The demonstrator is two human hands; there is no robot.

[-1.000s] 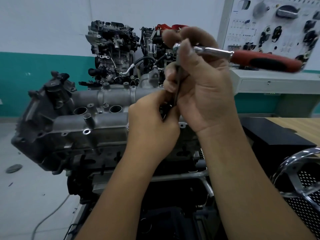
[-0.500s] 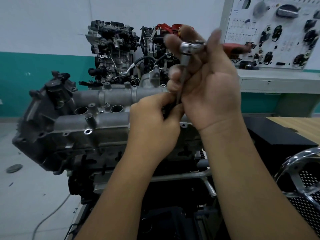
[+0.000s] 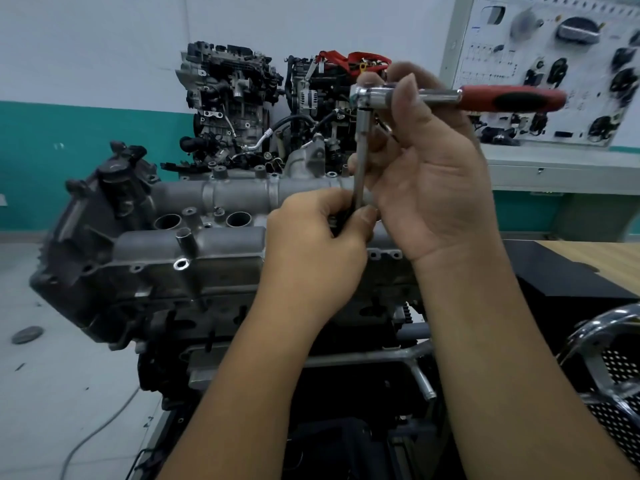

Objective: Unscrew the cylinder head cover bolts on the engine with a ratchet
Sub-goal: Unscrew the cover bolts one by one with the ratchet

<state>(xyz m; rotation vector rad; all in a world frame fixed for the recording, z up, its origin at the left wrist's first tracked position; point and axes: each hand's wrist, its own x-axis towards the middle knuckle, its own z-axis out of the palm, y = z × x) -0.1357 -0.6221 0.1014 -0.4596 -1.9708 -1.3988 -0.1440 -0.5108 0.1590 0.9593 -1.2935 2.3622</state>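
Since the frame half a second earlier, the ratchet's red handle [image 3: 512, 98] has swung back out to the right, clear of the right hand [image 3: 426, 174], where before it was mostly hidden behind the fingers. That hand curls round the ratchet [image 3: 372, 95] just behind its chrome head, thumb raised across the shaft. From the head a slim extension bar [image 3: 362, 150] drops almost straight down to the left hand [image 3: 318, 244], whose fingers and thumb pinch its lower end; the socket and the bolt beneath are hidden by those fingers. Both hands work over the right part of the grey cylinder head cover [image 3: 194, 244], on top of the engine [image 3: 114, 258] mounted on a stand in front of the person. Open round wells and a short upright tube show on the cover to the left. Behind stand two more engines [image 3: 228, 98], and a white display board [image 3: 554, 64] of car parts hangs at upper right. A chrome grille emblem [image 3: 602, 351] sits at the right edge.
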